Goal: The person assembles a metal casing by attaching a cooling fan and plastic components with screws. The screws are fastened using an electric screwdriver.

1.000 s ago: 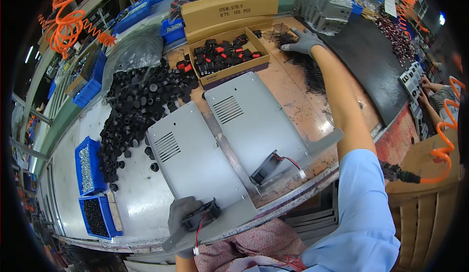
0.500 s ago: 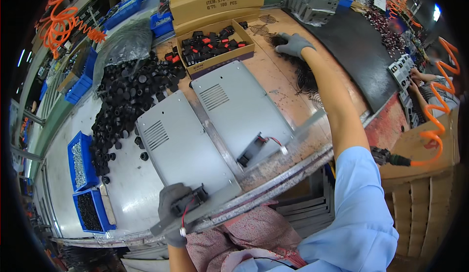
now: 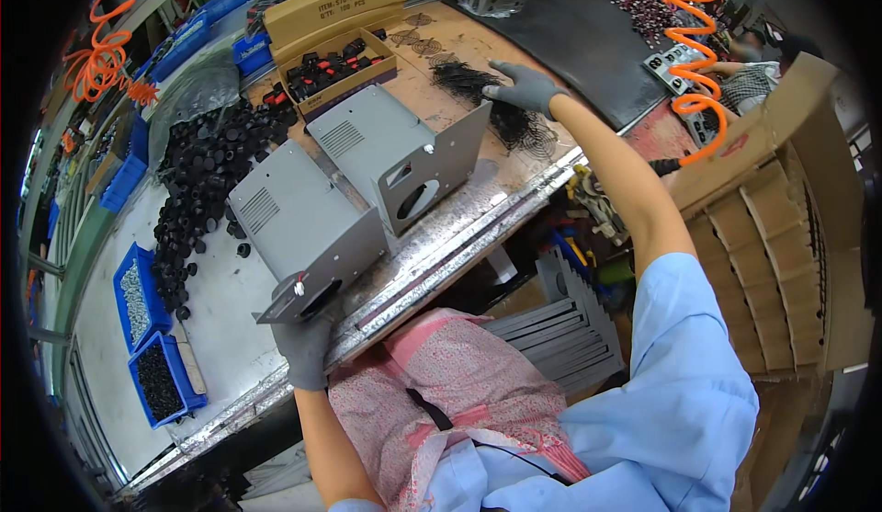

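Note:
My left hand [image 3: 303,347], in a grey glove, holds a small black fan [image 3: 299,298] with a red wire against the front end of the nearer grey metal housing [image 3: 294,222]. A second grey housing [image 3: 390,149], with a round hole in its front face, stands beside it to the right. My right hand [image 3: 525,89], also gloved, reaches far out. Its fingers are spread over a pile of black wire fan guards [image 3: 501,121] on the brown bench top, and the fingertips touch the pile.
A cardboard box of black and red switches [image 3: 335,71] sits behind the housings. Left of them lie a heap of black round parts [image 3: 197,176] and blue bins [image 3: 152,347]. An orange coiled hose [image 3: 689,43], a black mat [image 3: 570,25] and cardboard dividers [image 3: 781,209] are on the right.
My left hand has lifted the fan from the bench edge up to the front of the nearer housing. My right hand has stayed at the wire guard pile.

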Action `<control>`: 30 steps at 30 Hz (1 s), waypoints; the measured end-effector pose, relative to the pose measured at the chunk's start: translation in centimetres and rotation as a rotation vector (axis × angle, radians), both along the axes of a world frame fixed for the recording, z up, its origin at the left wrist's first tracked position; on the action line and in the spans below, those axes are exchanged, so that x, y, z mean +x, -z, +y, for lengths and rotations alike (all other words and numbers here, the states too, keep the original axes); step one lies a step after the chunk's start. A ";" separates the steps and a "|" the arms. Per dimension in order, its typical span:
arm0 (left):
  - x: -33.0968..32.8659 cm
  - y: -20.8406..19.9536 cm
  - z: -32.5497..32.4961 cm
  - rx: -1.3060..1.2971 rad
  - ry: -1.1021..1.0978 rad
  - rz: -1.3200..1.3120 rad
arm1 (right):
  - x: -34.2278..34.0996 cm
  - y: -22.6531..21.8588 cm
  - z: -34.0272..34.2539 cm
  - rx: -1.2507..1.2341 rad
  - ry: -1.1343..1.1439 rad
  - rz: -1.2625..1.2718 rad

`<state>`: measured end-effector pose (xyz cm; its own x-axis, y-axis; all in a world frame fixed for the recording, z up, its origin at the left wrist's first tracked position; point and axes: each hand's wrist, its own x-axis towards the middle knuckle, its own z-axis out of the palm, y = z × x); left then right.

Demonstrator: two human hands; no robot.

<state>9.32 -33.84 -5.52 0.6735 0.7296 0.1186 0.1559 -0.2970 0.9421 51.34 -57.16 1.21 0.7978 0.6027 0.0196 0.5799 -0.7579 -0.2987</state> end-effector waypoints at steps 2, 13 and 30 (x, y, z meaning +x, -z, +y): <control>-0.2 -0.5 -0.1 -0.016 0.052 -0.047 | -1.9 -0.2 -1.9 0.030 0.068 0.046; -0.5 -1.3 -0.4 0.156 0.019 0.087 | -4.1 3.0 -5.3 0.323 0.238 0.341; -0.5 -1.3 -0.3 0.058 0.062 0.121 | -3.7 2.2 -5.0 0.108 0.173 0.132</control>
<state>8.82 -34.15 -4.18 0.7290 0.6804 0.0745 0.2471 -0.3631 0.8984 47.63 -62.14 -0.98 0.8887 0.4573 -0.0342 0.3953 -0.8018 -0.4482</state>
